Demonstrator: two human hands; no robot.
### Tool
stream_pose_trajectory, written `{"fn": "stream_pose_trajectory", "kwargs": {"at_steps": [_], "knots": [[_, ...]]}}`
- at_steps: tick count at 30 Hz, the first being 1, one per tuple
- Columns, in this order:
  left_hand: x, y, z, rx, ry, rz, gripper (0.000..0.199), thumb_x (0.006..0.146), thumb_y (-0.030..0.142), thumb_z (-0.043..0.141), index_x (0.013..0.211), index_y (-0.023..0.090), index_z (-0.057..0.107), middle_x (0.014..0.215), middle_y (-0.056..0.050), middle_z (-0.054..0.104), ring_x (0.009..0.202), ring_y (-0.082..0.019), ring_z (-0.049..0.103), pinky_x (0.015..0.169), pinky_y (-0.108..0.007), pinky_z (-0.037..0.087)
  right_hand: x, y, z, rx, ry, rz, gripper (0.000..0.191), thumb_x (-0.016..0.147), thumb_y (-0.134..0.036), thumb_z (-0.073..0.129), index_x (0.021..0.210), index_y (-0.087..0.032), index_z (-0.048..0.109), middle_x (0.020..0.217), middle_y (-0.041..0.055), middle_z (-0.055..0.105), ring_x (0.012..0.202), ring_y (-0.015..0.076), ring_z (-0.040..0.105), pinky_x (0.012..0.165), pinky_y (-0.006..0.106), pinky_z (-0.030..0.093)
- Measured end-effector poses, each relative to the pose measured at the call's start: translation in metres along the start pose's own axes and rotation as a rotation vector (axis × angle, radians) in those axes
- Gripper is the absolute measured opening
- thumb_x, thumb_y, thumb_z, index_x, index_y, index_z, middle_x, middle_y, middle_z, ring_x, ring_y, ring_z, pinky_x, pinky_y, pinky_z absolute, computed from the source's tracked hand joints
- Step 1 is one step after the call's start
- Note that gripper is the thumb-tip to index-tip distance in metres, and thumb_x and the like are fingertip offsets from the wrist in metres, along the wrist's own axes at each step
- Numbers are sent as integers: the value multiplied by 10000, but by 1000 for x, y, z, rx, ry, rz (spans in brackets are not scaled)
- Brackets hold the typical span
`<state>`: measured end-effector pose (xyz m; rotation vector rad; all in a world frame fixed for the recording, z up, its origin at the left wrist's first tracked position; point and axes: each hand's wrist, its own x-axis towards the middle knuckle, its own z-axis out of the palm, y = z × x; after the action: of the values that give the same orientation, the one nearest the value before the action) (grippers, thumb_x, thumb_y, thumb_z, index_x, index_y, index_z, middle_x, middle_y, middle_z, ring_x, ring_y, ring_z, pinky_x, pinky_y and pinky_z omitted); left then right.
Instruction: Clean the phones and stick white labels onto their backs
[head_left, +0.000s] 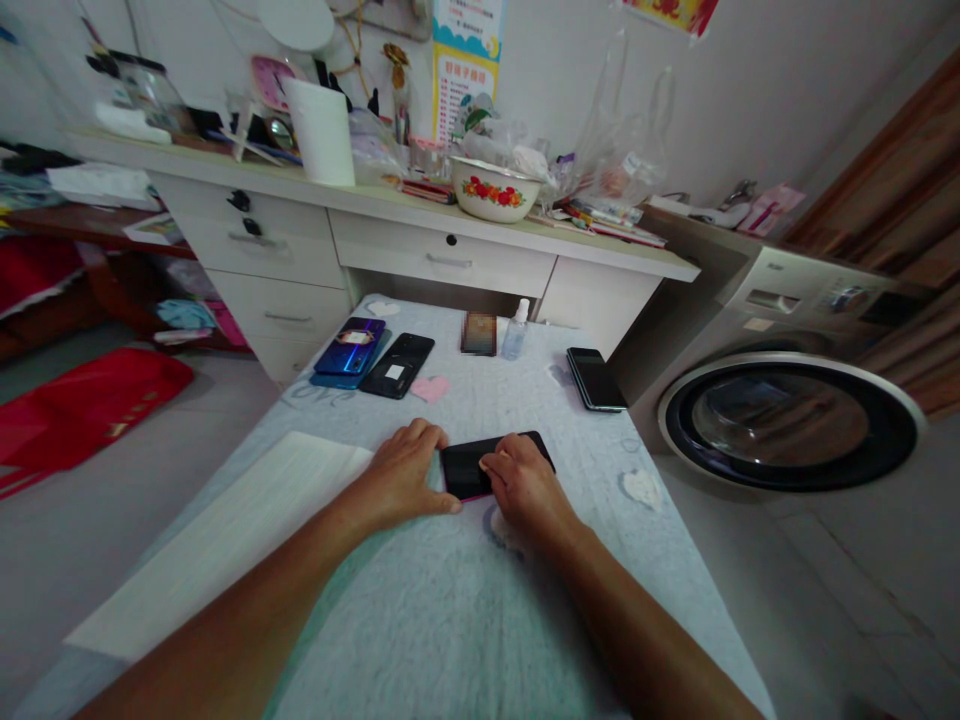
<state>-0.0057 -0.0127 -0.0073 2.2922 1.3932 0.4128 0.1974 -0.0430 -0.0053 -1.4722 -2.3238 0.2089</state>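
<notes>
A phone with a black screen [466, 468] lies flat on the cloth-covered table [450, 620]. My left hand [411, 470] rests at the phone's left end, thumb and fingers spread apart around that edge. Over the screen's right part is my right hand [521, 480], its fingers pinched together; what they hold, if anything, is too small to name. Beyond, a blue phone [351, 345] and a black phone [399, 365] lie at the left. A small brown box [478, 334] stands beside a clear spray bottle [515, 332]. More stacked phones [596, 380] lie at the right.
A long pale strip [225, 545] lies along the table's left side. Behind the table, a white desk [420, 225] holds a floral bowl [495, 190], a white paper roll [321, 133] and plastic bags. At the right stands a washing machine [787, 300]; a red bag [97, 410] is on the left.
</notes>
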Motion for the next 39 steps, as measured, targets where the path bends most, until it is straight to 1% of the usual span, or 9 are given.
{"fn": "stream_pose_trajectory", "kwargs": {"at_steps": [5,9,17,20,24,28,32,35,39], "knots": [[1,-1,2,-1,5,-1,611,529,495,766,998,199,510,1048,-64,505,987,-276,509,834,-377,424,-1,-8,1,45,-39,-131,180,902,-171,520,824,-176,682,875,63,571,827,164,495,707,258,382],[1,1,1,15,-9,-8,600,539,500,763,998,208,509,1055,-60,504,995,-273,506,839,-372,423,-2,-4,-1,58,-40,-140,178,890,-151,531,836,-181,698,872,61,581,827,163,506,701,254,391],[1,2,-2,9,-29,-5,613,543,501,763,1014,207,502,1063,-65,502,1006,-275,506,840,-367,420,-5,25,-13,37,-13,34,205,868,-106,531,924,-172,718,901,69,592,895,167,521,797,258,417],[1,2,-2,1,-33,-12,623,544,507,761,1023,205,503,1075,-68,502,1012,-274,506,846,-365,418,-5,33,-18,-18,-7,122,205,881,-126,523,889,-172,723,880,70,587,884,168,522,799,261,407],[1,3,-3,-2,-37,-24,620,541,497,762,1027,208,507,1072,-65,506,1014,-274,506,850,-366,417,-6,40,-22,-95,9,211,228,914,-181,502,840,-172,718,853,72,581,879,174,521,795,264,390],[0,3,-4,1,-39,-25,618,539,500,764,1019,203,513,1065,-67,506,1009,-276,503,844,-368,417,-6,40,-20,-124,15,249,247,926,-194,482,828,-163,708,858,79,577,870,176,515,784,265,385],[-1,2,-2,5,-31,-15,609,544,503,761,1014,206,514,1063,-64,504,1007,-274,503,843,-366,417,-5,30,-16,-94,12,193,227,915,-172,492,836,-167,705,862,76,574,871,173,510,787,264,388],[0,1,-1,6,-17,-4,605,536,497,764,1006,210,513,1053,-59,505,1000,-270,507,840,-363,419,-4,19,-12,-40,-6,114,197,898,-154,516,845,-168,705,869,72,574,872,171,508,786,263,395],[0,0,0,10,-17,-5,602,541,496,762,1008,206,516,1055,-63,505,999,-275,506,841,-375,420,-4,4,-7,2,-23,-6,177,883,-136,529,834,-178,694,877,63,573,849,168,499,738,260,395]]}}
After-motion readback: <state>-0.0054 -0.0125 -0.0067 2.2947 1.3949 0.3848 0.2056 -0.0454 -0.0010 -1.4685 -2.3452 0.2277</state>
